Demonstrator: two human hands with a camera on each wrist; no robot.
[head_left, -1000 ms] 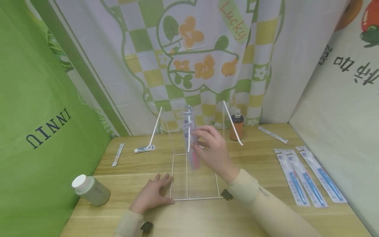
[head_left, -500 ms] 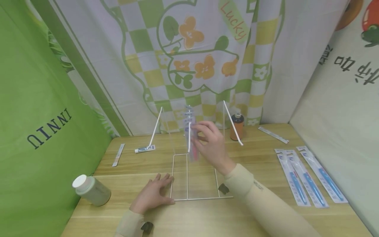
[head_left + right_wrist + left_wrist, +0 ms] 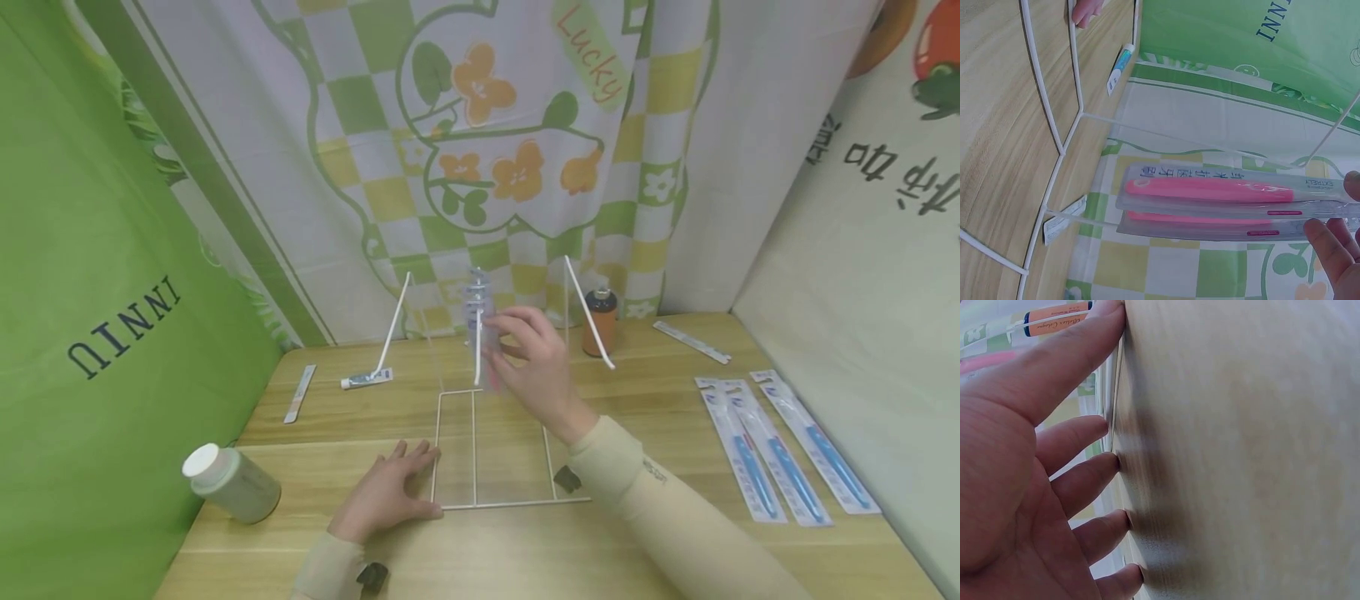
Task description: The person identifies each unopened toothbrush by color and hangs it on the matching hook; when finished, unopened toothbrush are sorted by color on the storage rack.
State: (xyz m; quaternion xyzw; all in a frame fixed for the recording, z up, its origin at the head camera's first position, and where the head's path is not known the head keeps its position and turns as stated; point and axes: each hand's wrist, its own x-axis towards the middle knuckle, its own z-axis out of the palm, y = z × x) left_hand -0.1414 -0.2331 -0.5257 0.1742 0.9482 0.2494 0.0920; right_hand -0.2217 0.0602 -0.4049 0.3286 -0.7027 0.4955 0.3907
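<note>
Pink-handled toothbrush in clear plastic pack (image 3: 1210, 189) is pinched by right hand (image 3: 542, 367); white wire rack (image 3: 517, 503) is touched at its base by left hand (image 3: 385, 487), fingers spread. Pack has been shifted back along middle prong (image 3: 478, 354), so it's nearer the row hung behind; hole engagement too blurred to confirm. Three blue-handled toothbrush packs (image 3: 752, 467) are laid on wooden desk (image 3: 525, 558).
</note>
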